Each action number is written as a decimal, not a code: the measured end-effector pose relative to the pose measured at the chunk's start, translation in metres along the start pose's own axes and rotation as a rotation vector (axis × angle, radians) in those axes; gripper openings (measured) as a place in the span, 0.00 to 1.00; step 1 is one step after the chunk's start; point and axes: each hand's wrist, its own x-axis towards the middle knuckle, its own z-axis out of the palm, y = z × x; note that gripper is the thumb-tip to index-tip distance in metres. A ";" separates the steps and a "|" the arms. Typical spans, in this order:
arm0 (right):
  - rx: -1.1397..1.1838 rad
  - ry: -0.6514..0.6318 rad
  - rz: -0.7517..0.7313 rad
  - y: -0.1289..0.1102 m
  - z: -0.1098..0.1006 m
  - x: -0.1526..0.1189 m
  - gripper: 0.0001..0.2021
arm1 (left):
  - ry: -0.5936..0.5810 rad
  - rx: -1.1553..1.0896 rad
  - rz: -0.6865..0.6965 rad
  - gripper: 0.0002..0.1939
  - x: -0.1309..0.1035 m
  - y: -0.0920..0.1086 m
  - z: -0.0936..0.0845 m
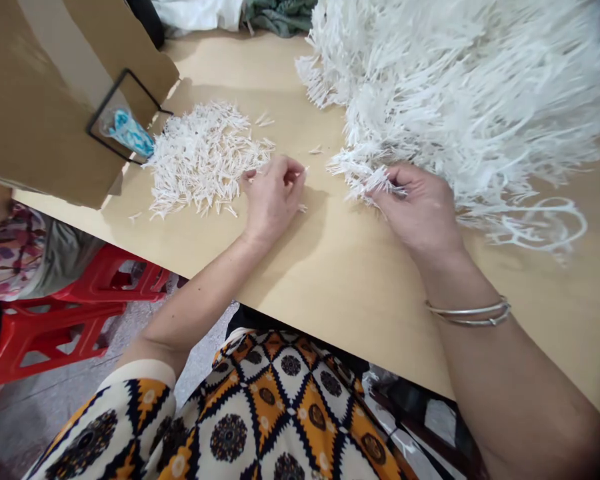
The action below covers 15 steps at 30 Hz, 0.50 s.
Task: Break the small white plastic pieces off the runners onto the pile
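Observation:
My left hand (274, 200) is closed in a pinch above the table, at the right edge of a heap of small white forked bits (200, 160). Tiny white bits show by its fingertips, but I cannot make out what, if anything, it holds. My right hand (423, 210), with a bangle at the wrist, pinches a tuft of white strands (363, 173) between thumb and forefinger. That tuft lies at the near left edge of a large pile of frayed white strands (455, 87).
A cardboard box (55, 87) stands at the left, with a black wire frame (96, 120) and a blue-and-white wrapped item (130, 133) against it. Cloths (275, 15) lie at the back. Below the table (340, 287) are red stools (105, 273) and a seated person's patterned clothing (10, 253).

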 end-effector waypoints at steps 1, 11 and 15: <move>0.049 -0.010 0.019 -0.002 0.000 -0.002 0.04 | 0.058 0.047 -0.008 0.08 0.000 -0.001 -0.001; 0.139 -0.057 0.003 -0.013 0.014 -0.013 0.04 | -0.220 0.058 0.278 0.20 -0.015 0.024 0.004; 0.103 -0.043 -0.027 -0.013 0.017 -0.014 0.04 | -0.273 0.071 0.262 0.19 -0.011 0.019 0.007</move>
